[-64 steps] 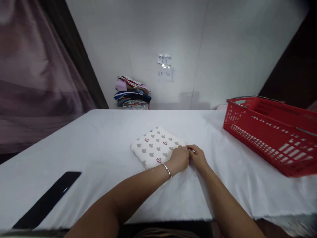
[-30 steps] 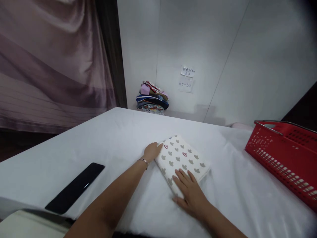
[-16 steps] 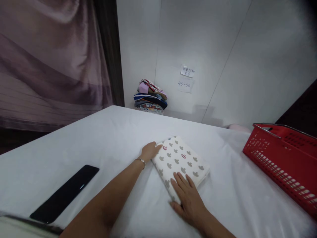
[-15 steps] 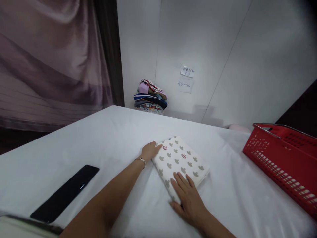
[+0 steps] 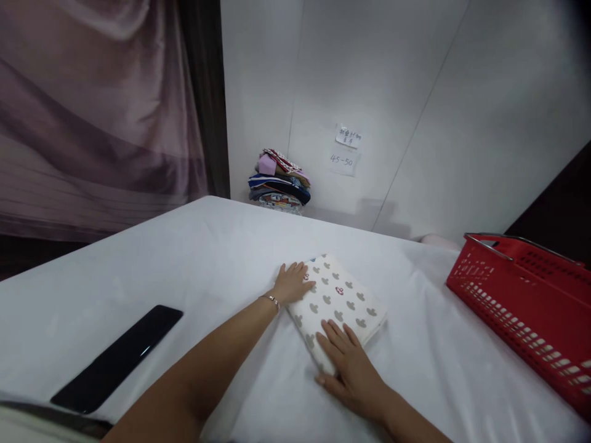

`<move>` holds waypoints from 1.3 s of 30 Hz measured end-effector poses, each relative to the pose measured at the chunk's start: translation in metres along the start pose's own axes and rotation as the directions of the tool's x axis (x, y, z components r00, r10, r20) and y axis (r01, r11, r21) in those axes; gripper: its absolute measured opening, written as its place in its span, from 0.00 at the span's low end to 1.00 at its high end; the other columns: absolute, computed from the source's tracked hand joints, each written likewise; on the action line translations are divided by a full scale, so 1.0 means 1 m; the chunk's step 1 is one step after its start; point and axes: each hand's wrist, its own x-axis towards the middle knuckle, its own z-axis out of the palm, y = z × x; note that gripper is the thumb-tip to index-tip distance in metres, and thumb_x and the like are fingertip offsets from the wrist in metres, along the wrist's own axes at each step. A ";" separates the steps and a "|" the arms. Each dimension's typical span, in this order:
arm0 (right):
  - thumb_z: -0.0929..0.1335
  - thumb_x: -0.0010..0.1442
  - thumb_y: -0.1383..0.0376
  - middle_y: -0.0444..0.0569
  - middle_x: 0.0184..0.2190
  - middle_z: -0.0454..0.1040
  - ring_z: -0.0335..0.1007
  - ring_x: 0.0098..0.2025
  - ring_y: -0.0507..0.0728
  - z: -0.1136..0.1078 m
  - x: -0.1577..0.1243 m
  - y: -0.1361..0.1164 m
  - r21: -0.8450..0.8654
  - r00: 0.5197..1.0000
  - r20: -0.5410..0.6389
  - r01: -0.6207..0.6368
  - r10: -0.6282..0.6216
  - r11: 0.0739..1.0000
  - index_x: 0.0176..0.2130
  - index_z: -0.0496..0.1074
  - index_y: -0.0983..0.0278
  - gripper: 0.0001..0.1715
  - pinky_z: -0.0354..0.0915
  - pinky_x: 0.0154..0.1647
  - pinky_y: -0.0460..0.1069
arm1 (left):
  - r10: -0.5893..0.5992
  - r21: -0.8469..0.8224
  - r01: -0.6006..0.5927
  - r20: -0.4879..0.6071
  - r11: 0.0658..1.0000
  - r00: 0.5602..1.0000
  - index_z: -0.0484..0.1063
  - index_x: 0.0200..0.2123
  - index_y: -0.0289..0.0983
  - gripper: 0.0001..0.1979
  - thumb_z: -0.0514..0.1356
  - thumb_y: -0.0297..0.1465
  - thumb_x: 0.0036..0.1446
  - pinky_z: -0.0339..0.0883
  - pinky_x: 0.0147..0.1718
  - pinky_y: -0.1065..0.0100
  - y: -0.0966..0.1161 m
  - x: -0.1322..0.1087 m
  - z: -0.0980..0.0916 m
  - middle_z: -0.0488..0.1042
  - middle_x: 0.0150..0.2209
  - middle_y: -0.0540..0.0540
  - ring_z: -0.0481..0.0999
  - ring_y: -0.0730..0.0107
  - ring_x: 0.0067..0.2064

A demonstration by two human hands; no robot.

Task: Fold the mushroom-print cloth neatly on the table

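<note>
On the white-covered table (image 5: 221,246) lies a folded white cloth (image 5: 344,306), printed with grey and a few red mushroom-like shapes. My left hand (image 5: 292,284) rests flat on its upper left corner, fingers spread and pointing away from me. Flat on the near edge of the cloth is my right hand (image 5: 348,363), its fingers stretched out and the thumb apart. Neither hand grips the fabric. A bracelet (image 5: 271,301) circles my left wrist.
A red plastic basket (image 5: 517,301) with metal handles stands at the right. To the left lies a long black flat object (image 5: 122,357). Behind the table's far edge rises a stack of folded fabrics (image 5: 279,181) by the wall, near paper notes (image 5: 342,161).
My left hand has shifted from the cloth's left edge onto its top, and its fingers have spread. My right hand stays in nearly the same place.
</note>
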 end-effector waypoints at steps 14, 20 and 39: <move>0.53 0.63 0.50 0.53 0.65 0.42 0.34 0.66 0.60 -0.014 0.111 0.114 -0.119 0.915 -0.027 -0.403 0.403 0.907 0.63 0.49 0.67 0.37 0.39 0.62 0.59 | 0.150 0.071 -0.143 -0.108 0.987 0.983 0.54 0.60 0.38 0.31 0.42 0.49 0.59 0.37 0.60 0.51 0.013 -0.009 0.019 0.52 0.63 0.43 0.46 0.57 0.64; 0.49 0.63 0.47 0.52 0.66 0.39 0.32 0.67 0.60 -0.010 0.106 0.115 -0.153 0.905 0.030 -0.415 0.424 0.897 0.64 0.48 0.67 0.39 0.37 0.62 0.57 | 0.163 0.104 -0.147 -0.165 0.984 0.973 0.55 0.60 0.37 0.31 0.43 0.49 0.59 0.38 0.60 0.51 0.012 -0.009 0.025 0.54 0.63 0.42 0.47 0.57 0.64; 0.54 0.62 0.48 0.54 0.65 0.43 0.32 0.67 0.60 -0.002 0.173 0.148 -0.012 0.958 0.012 -0.288 0.288 0.958 0.63 0.50 0.69 0.39 0.40 0.64 0.55 | 0.165 0.095 -0.150 -0.178 0.984 0.970 0.56 0.59 0.36 0.31 0.43 0.48 0.59 0.39 0.60 0.50 0.013 -0.009 0.026 0.54 0.62 0.41 0.48 0.58 0.64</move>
